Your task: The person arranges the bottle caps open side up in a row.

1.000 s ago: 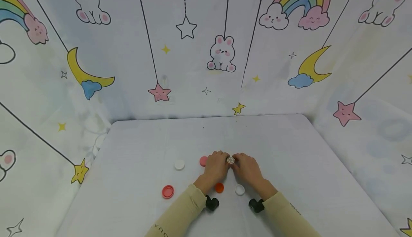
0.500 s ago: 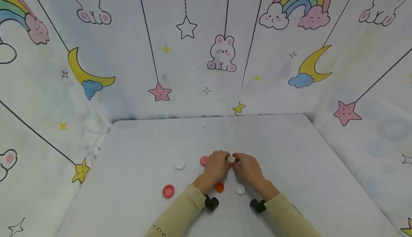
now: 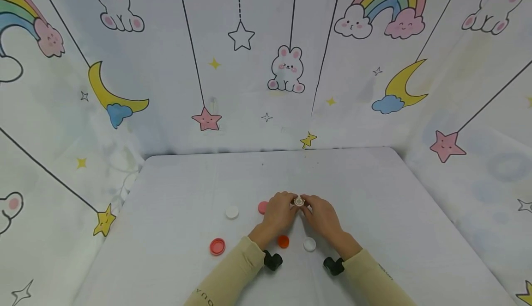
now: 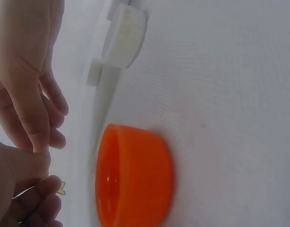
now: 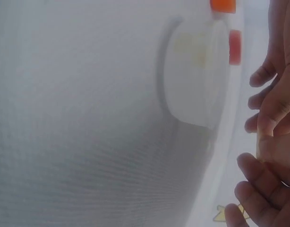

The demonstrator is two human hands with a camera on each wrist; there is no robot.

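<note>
Between both hands is a small round whitish piece (image 3: pixel 299 201) with a ringed top, seen from above in the head view. My left hand (image 3: pixel 280 212) pinches its left side with thumb and fingers, and my right hand (image 3: pixel 322 214) pinches the right side. In both wrist views the thumbs meet in front of the piece and mostly hide it. On the table nearer the body lie an orange cap (image 3: pixel 283 241), hollow side showing in the left wrist view (image 4: pixel 135 177), and a white cap (image 3: pixel 309 244). Just left of my left hand is a partly covered pink cap (image 3: pixel 262 207).
Farther left on the white table (image 3: pixel 374 195) lie another white cap (image 3: pixel 232 212) and a red ringed cap (image 3: pixel 217 247). Cloth walls (image 3: pixel 249 79) printed with rabbits, stars and moons rise at the back and sides. A black wrist camera (image 3: pixel 273 261) sits at the left sleeve.
Both hands have moved slightly away from the body with the small round piece between their fingertips. The caps on the table have stayed in place.
</note>
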